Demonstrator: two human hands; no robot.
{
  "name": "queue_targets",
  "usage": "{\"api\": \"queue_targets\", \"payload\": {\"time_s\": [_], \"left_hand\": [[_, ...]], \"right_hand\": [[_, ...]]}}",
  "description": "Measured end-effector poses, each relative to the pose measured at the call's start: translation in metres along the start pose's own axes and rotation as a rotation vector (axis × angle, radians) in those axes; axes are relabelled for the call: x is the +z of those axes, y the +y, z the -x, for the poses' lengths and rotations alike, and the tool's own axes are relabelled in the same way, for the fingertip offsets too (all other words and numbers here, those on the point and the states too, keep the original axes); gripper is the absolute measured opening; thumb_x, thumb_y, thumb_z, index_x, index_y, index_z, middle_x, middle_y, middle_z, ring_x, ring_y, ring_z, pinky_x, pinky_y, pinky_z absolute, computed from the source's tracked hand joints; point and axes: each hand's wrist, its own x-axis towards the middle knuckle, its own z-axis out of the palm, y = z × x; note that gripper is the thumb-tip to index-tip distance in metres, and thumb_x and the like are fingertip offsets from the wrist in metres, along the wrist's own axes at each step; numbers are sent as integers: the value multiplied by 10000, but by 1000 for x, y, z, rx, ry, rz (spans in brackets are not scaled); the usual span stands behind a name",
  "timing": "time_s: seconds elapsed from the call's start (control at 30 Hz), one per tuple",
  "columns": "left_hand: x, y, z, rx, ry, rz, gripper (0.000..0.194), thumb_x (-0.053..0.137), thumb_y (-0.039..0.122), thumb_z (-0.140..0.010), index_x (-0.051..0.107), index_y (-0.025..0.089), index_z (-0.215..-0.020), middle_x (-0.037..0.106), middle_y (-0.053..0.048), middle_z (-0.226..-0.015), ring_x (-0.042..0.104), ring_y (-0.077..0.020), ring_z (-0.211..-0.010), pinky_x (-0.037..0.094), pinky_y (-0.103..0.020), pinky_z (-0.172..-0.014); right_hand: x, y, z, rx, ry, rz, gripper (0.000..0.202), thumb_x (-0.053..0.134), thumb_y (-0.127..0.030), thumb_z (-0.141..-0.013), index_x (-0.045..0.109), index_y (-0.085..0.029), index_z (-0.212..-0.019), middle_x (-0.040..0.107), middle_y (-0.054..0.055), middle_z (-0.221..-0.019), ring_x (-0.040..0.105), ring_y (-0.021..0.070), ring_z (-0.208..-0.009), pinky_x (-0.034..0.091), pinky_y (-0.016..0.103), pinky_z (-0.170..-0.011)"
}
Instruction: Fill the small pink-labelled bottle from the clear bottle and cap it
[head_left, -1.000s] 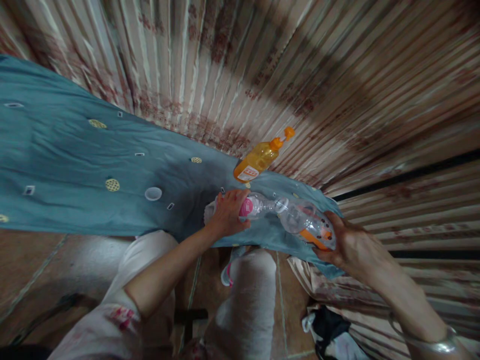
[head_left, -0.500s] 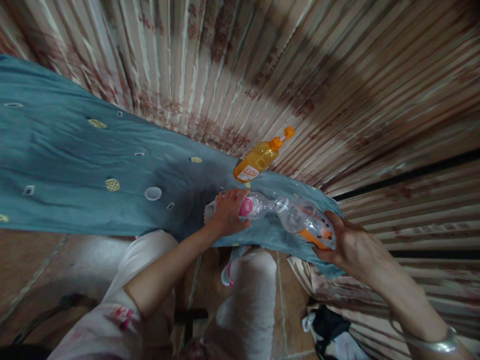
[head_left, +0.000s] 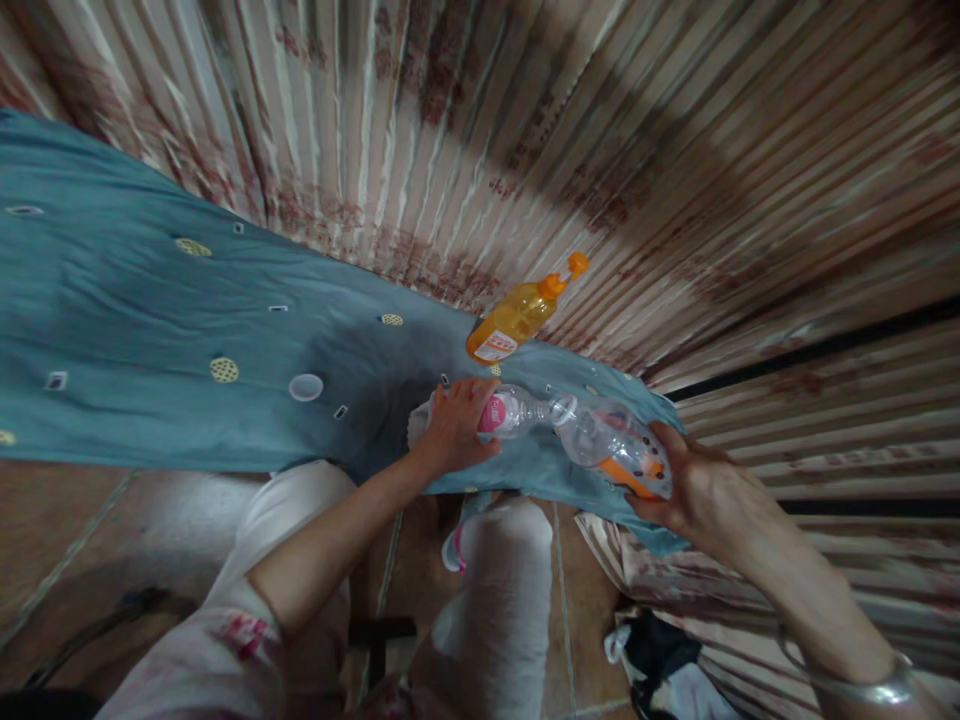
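Note:
A clear plastic bottle (head_left: 514,410) with a round pink label lies on its side on the blue-green cloth. My left hand (head_left: 456,425) is wrapped over its label end, and a whitish, crinkled part pokes out left of the fingers. To the right, my right hand (head_left: 667,480) grips the base end of a second clear bottle (head_left: 600,440), which has an orange band and dark spots. The bottles' narrow ends point at each other and meet or overlap; I cannot tell whether they are joined. Just beyond stands a pump bottle (head_left: 514,320) of amber liquid with an orange pump.
The cloth-covered surface (head_left: 150,330) stretches away to the left, with a small white round lid or dish (head_left: 306,387) on it. A pleated curtain (head_left: 420,130) borders the far and right sides. Dark and white fabric (head_left: 660,655) lies on the tiled floor at the lower right.

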Motion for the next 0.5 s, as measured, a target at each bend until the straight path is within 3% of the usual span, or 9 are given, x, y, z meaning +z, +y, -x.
{"api": "queue_targets", "payload": {"time_s": [0.5], "left_hand": [[-1,0,0,-6,1,26,826,745,308,-734,389,224,-1474,528,-167,-1471,488,-368,-1361,333,-631,-1144]], "right_hand": [[-5,-5,-2,18,-26,38,400,703,-362,-766,561,-158,-1080,686,61,-689,646,248,-561,386,303,-490]]}}
